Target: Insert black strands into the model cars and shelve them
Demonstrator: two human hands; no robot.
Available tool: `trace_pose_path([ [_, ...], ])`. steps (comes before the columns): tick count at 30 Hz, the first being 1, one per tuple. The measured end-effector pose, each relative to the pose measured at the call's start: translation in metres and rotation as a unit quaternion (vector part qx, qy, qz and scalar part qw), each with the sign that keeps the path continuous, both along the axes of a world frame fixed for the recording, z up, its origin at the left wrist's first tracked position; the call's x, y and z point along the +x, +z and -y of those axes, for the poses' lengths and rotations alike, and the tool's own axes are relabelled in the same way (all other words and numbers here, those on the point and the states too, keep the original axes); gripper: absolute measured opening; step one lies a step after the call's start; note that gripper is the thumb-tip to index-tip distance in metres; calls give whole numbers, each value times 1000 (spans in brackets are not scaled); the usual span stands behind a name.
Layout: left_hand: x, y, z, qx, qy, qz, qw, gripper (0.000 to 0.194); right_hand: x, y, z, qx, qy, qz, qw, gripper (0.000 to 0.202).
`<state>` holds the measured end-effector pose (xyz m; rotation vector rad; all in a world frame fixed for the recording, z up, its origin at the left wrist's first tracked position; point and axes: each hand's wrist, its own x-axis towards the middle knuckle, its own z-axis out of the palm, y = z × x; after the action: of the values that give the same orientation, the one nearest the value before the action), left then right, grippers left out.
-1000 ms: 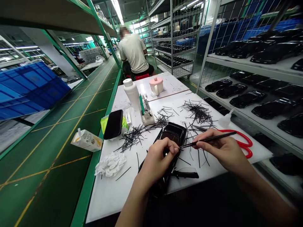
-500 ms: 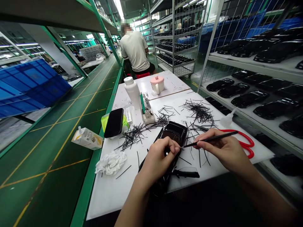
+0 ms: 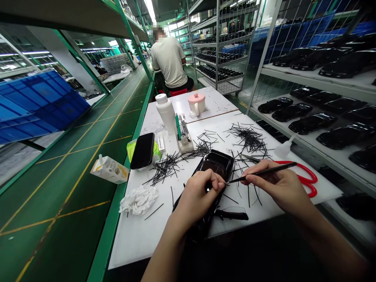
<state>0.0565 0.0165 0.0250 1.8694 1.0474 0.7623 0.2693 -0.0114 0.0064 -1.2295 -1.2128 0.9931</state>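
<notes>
View shifted slightly; L fingers (image 3: 210,177) partly hide blk. car (image 3: 219,159).

A white bench (image 3: 126,243) fills the lower middle, a brown seam crossing its far half, and right alongside runs a broad green belt (image 3: 79,168), taped with yellow lines, streaking from lower left toward the top centre! Up in the upper left, a dark overhead shelf (image 3: 58,19) looms on slanting green posts (image 3: 132,49), with a blue crate (image 3: 35,105) below. Strip light (image 3: 150,11) blazing at top centre, a red stool (image 3: 179,92) beneath! Over on the right, tall grey racks (image 3: 217,51) stack their tiers, wire mesh on the sides, green floor (image 3: 233,100) gleaming between.
</notes>
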Motion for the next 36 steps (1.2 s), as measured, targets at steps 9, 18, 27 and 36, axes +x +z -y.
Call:
trace_pose_path([
  [9,1,2,0,-31,27,63,997,22,2,-6,0,24,50,-5,998,16],
  [18,0,0,-2,-35,128,151,980,19,2,-27,0,70,203,68,974,5],
  [27,1,-3,-3,-30,121,155,980,18,-4,-42,-2,91,182,86,975,3],
  [36,1,-3,-3,-14,109,150,983,19,-6,-43,-1,102,165,74,978,5],
])
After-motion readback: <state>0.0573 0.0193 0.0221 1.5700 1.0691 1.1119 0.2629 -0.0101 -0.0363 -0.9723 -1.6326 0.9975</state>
